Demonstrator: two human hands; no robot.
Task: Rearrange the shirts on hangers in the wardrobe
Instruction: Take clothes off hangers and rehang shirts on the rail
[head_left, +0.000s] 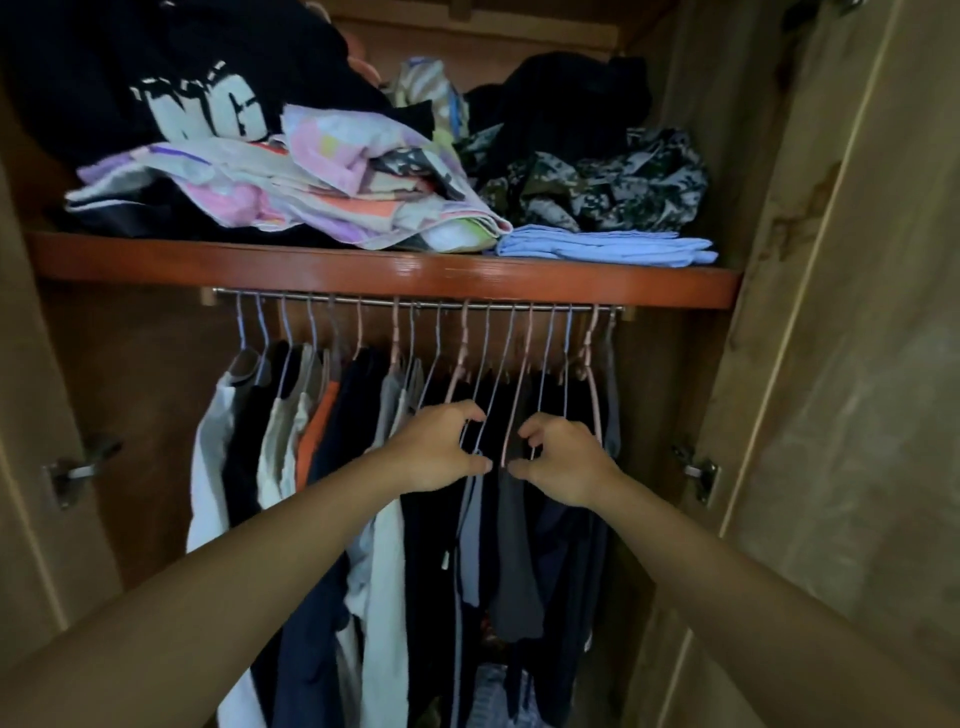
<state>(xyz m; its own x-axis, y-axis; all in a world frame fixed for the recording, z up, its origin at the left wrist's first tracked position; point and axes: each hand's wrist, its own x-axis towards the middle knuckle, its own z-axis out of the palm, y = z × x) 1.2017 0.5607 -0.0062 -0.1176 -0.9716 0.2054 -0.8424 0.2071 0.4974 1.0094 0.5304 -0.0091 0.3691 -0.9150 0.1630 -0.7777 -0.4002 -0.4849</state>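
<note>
- Fingers of the left hand (441, 449) curl round a blue hanger (480, 410); fingers of the right hand (563, 457) pinch a pink hanger (517, 410).
- Wardrobe (831, 364): dark and pale shirts (384, 519) hang from the rail (363, 300), both hands among the dark ones right of centre.
- Shelf (363, 265) above carries folded clothes (311, 171).

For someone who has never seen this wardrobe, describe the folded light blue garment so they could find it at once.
Start at the red-brown shelf above the hanging rail and follow it to its right end. There the folded light blue garment lies flat at the front edge, under the camouflage clothing. It is the only neat, plain stack among rumpled piles.
</note>
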